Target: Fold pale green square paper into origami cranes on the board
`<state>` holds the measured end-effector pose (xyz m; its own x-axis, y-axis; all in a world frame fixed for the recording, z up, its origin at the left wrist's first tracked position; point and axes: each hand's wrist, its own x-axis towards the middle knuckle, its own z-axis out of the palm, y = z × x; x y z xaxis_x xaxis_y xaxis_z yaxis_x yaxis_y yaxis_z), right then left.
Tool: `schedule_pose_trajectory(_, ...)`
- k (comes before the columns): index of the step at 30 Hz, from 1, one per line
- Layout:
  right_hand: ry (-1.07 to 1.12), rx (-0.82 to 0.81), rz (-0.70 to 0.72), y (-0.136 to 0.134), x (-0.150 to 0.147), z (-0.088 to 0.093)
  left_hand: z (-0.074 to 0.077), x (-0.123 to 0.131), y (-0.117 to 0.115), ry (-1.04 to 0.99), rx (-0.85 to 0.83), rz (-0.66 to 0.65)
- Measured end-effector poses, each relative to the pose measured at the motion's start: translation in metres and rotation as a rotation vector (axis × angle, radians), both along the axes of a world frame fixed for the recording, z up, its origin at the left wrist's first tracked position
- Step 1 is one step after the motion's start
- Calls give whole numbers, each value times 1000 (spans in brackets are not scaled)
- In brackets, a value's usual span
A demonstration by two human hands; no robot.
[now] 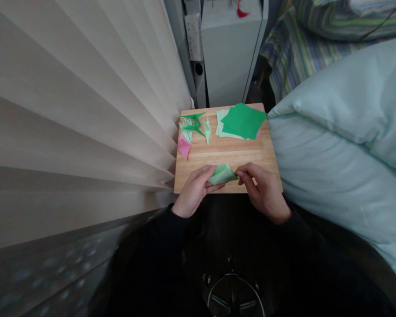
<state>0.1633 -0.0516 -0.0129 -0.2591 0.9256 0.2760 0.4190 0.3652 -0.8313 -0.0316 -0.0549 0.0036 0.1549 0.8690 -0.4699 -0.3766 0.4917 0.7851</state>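
Observation:
A partly folded sheet of light green origami paper (223, 174) is held between my two hands over the near edge of a small wooden table (224, 152). My left hand (198, 185) grips its left end, thumb on top and fingers beneath. At the paper's right corner, my right hand (261, 187) pinches with thumb and forefinger. Folded paper pieces stand at the table's far left: dark green ones (194, 123), a pale green one (207, 131) and a pink one (184, 146). A stack of dark green sheets (244, 120) lies over pale green sheets (219, 123) at the far right.
A pleated curtain (119, 88) hangs along the table's left side. Pale blue bedding (336, 132) presses close on the right. Behind the table stands a light grey cabinet (229, 61). Below me is a metal chair base ring (234, 277).

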Motion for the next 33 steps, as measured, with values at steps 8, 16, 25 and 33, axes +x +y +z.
schedule_pose_trajectory(8,-11,-24,-5,0,2,3,-4,-3,-2,66,64,-163)
schedule_pose_trajectory(16,10,5,83,-1,2,1,-17,-2,0,238,140,-195)
schedule_pose_trajectory(25,-67,6,123,-2,3,-5,-24,-5,0,172,138,-45)
schedule_pose_trajectory(33,46,-149,175,-5,-5,3,-13,-2,2,302,209,-74)
